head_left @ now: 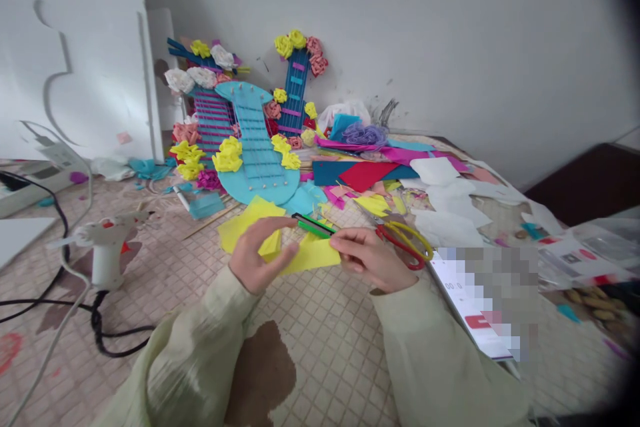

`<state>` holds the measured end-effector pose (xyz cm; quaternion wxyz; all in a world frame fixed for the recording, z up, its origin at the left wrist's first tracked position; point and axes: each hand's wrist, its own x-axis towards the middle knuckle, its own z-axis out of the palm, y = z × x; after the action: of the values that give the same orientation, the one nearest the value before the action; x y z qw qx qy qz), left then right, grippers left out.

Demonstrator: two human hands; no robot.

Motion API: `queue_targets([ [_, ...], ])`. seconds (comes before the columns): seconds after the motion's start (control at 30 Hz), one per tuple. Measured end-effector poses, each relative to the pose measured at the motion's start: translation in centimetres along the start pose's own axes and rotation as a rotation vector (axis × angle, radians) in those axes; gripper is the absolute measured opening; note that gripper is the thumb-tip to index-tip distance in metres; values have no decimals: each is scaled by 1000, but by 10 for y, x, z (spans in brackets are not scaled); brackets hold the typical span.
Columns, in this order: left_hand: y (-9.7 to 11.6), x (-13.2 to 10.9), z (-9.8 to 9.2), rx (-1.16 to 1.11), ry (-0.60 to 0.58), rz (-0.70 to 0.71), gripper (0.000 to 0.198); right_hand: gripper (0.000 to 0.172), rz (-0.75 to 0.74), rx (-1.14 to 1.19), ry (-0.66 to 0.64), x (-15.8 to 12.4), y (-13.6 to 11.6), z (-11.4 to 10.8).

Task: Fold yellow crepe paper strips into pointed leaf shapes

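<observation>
My right hand (367, 257) is closed, its fingertips pinched at the near end of a slim green and black utility knife (314, 225). Just under these fingers lies a yellow paper strip (313, 257); whether they also grip its edge is hard to see. My left hand (263, 250) is curved with thumb and fingers apart, over the strip's left end. Its index fingertip is close to the far end of the knife; contact cannot be made out. More yellow paper (245, 223) spreads behind my left hand. Scissors (407, 243) with red and yellow handles lie beside my right hand.
A glue gun (107, 250) stands at left with black cables around it. Against the wall lean a light-blue board (257, 147) and a dark-blue board (295, 90) with paper flowers. White paper scraps (447, 197), purple yarn (365, 135) and a phone (465, 307) are at right.
</observation>
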<state>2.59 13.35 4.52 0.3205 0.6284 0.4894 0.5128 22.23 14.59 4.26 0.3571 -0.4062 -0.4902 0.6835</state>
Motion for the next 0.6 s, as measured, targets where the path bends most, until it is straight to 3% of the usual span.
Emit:
queue_targets([
  [0.07, 4, -6, 6, 15, -274, 19, 42, 20, 12, -41, -29, 0, 0, -1],
  [0.1, 4, -8, 9, 31, -325, 19, 45, 20, 17, -57, -42, 0, 1, -1],
  [0.37, -8, -15, 22, 161, -240, -68, 30, 27, -55, -178, -14, 0, 1, 9],
  [0.47, -9, -15, 23, 184, -252, -91, 30, 29, -44, -236, 2, 0, 4, 15],
  [0.6, -13, -17, 27, 147, -300, -110, 30, 23, -147, -295, 25, 0, 7, 20],
])
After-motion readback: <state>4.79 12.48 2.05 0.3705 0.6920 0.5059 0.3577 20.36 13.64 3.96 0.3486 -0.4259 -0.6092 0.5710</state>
